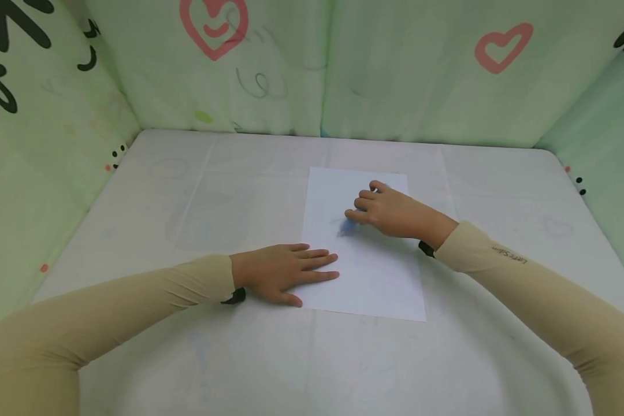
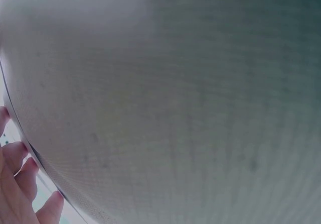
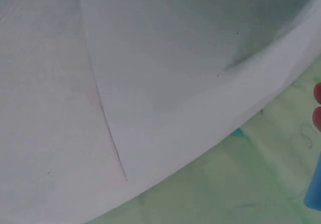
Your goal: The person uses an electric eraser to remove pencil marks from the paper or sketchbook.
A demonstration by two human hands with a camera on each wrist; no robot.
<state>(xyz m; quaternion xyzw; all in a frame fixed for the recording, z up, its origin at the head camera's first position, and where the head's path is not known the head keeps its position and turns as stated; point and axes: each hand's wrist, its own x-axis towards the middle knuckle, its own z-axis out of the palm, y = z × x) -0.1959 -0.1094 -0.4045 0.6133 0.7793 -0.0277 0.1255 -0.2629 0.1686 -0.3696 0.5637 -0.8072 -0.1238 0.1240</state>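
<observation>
A white sheet of paper (image 1: pixel 374 289) lies on the white-covered table. My left hand (image 1: pixel 283 271) is spread flat over the sheet's left edge, its fingers straight on the paper; those fingers (image 2: pixel 20 184) also show at the lower left of the left wrist view. Above the middle of the sheet, my right hand (image 1: pixel 395 211) grips a blue object (image 1: pixel 349 225) with a pale, narrow tip pointing down at the paper. Its blunt blue end (image 3: pixel 314 191) shows at the right edge of the right wrist view. The palm and fingers hide most of it, so its kind is unclear.
The white table cover (image 1: pixel 249 190) has fold creases and faint marks. Green curtains (image 1: pixel 395 75) with printed hearts enclose the table at the back and both sides. A dark band (image 1: pixel 235 296) sits at the left wrist, another dark piece (image 1: pixel 426 249) at the right.
</observation>
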